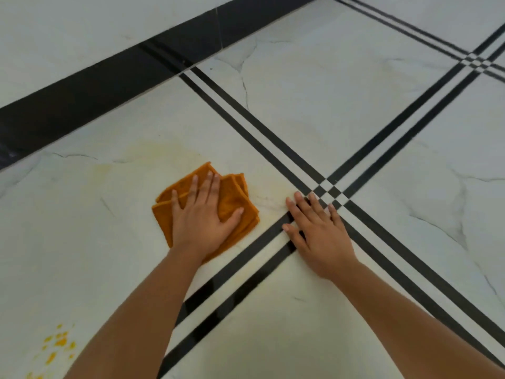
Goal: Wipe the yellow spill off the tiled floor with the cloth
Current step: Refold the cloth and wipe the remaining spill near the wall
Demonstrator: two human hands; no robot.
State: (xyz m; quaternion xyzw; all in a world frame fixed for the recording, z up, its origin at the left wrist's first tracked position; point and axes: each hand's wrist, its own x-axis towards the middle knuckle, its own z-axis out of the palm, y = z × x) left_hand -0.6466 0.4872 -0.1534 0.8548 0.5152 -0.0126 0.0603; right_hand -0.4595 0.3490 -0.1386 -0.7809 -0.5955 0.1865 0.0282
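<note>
My left hand (200, 214) lies flat, fingers spread, pressing the folded orange microfibre cloth (232, 198) onto the pale marble-look tiled floor (314, 110); my right hand (318, 228) rests open beside it; the bright yellow spill droplets (58, 343) lie nearer me, down-left of the cloth, closest to my left arm.

Folded orange cloth (218, 203) pressed flat under left hand (203, 218), right hand (318, 229) spread on black floor stripes (246, 258), yellow spill (58, 344) splattered bottom left
</note>
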